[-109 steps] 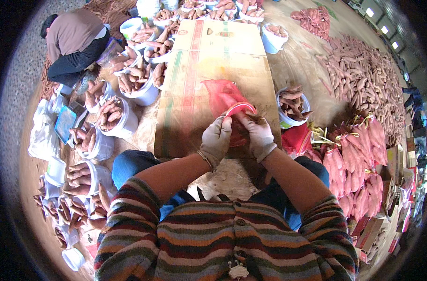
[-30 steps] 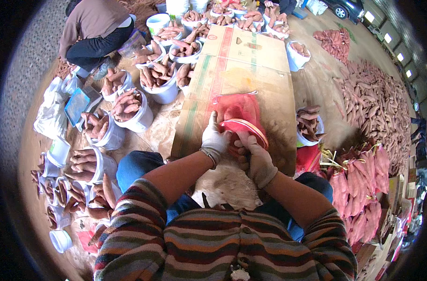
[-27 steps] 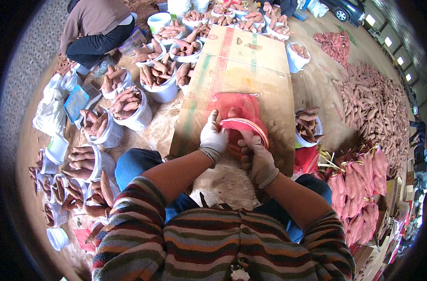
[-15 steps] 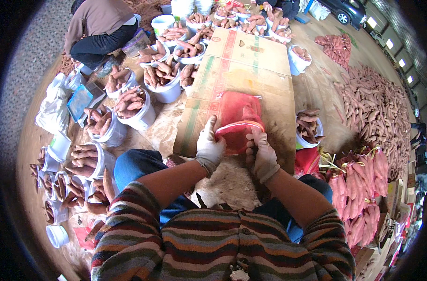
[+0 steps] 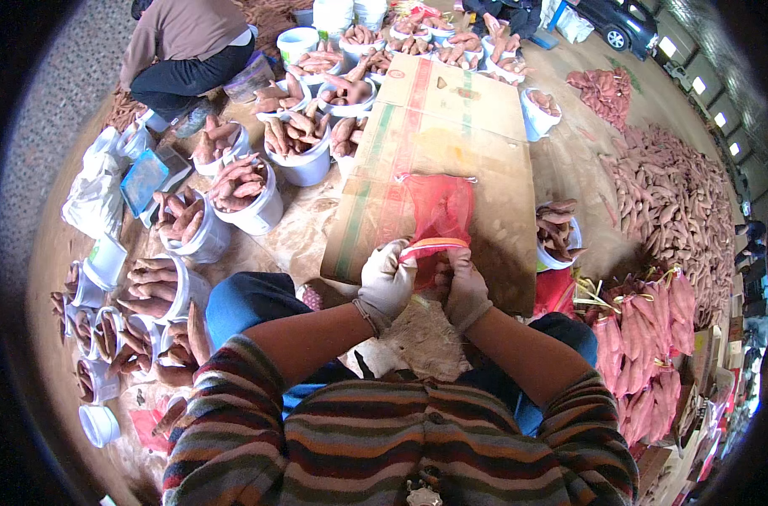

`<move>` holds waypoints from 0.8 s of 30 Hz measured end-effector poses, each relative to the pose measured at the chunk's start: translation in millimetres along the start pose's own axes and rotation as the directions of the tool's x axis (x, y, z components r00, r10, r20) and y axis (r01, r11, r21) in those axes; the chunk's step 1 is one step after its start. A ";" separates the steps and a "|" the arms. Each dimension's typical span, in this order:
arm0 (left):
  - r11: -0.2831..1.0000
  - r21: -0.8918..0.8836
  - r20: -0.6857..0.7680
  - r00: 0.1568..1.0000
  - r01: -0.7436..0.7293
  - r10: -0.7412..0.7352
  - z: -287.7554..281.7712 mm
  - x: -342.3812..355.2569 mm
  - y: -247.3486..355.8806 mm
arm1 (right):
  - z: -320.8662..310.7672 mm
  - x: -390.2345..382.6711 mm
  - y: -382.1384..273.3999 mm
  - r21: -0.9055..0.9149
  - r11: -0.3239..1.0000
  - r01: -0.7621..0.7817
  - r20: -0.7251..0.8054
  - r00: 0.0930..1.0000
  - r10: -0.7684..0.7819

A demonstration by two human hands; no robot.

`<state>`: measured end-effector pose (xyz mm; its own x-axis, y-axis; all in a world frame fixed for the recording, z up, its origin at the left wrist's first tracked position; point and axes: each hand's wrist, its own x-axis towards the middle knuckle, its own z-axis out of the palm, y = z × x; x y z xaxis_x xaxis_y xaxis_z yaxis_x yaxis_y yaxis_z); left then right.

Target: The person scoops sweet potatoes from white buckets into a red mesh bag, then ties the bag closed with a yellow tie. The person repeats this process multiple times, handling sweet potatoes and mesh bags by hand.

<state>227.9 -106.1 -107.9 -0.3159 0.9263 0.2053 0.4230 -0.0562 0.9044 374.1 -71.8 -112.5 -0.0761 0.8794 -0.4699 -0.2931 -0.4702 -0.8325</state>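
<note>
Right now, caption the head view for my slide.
Gloved left grip and right grip hold a red mesh bag by its rim over cardboard, flanked by buckets of sweet potatoes.

At twelve o'clock we counted two gloved hands, one red mesh bag and one cardboard sheet; at eleven, one brown-topped co-worker; at one o'clock, one dark car.

From far off, I see through one wide, round camera worn up on the head. It looks down over the striped sweater, close by, and out past the far edge of the cardboard.
</note>
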 end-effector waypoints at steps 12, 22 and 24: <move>0.992 -0.105 0.111 0.991 -0.067 0.079 6.7 -9.7 15.8 | -0.4 112.4 39.0 -0.089 0.944 0.319 0.046 0.948 -0.316; 0.950 -0.313 -0.077 0.997 -0.001 -0.024 28.6 7.2 -27.2 | -10.9 62.6 -18.4 -0.775 0.601 0.196 -0.087 0.909 -0.408; 0.986 0.026 -0.212 0.963 -0.162 0.164 29.5 15.9 -28.7 | -10.9 43.9 -20.4 -0.821 0.501 0.273 -0.025 0.860 -0.509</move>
<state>235.7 -78.8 -141.7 -0.4153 0.8041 0.4254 0.4907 -0.1958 0.8491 387.1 -24.4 -119.4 0.1071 0.9942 0.0121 0.6147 -0.0566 -0.7867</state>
